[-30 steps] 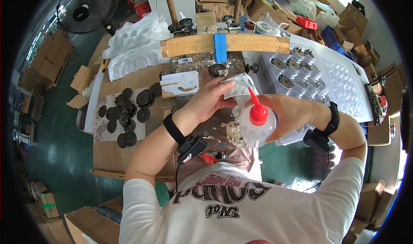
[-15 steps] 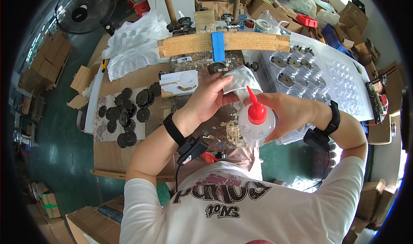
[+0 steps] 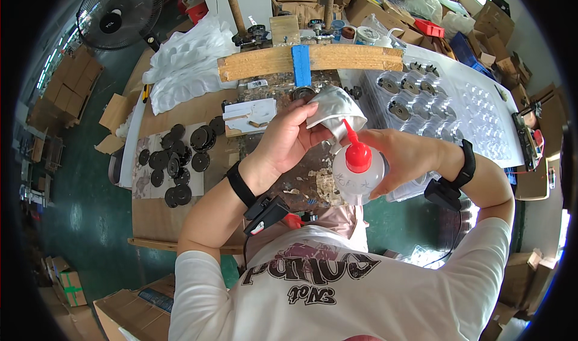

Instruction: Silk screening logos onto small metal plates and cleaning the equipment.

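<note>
Left hand [image 3: 288,137] closed on white cloth [image 3: 332,108], bunched just above its fingertips. Right hand [image 3: 402,158] wrapped around squeeze bottle [image 3: 357,171], red nozzle tilted up-left, tip touching the cloth, between both hands.

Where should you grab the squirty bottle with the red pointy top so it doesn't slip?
Probably around its round, clear belly, below the red cap, coming from the right side. That is how the right hand wraps the squeeze bottle now. The belly is wide and soft enough to squeeze, and the thin nozzle stays free, pointing at the white cloth in the left hand.
</note>
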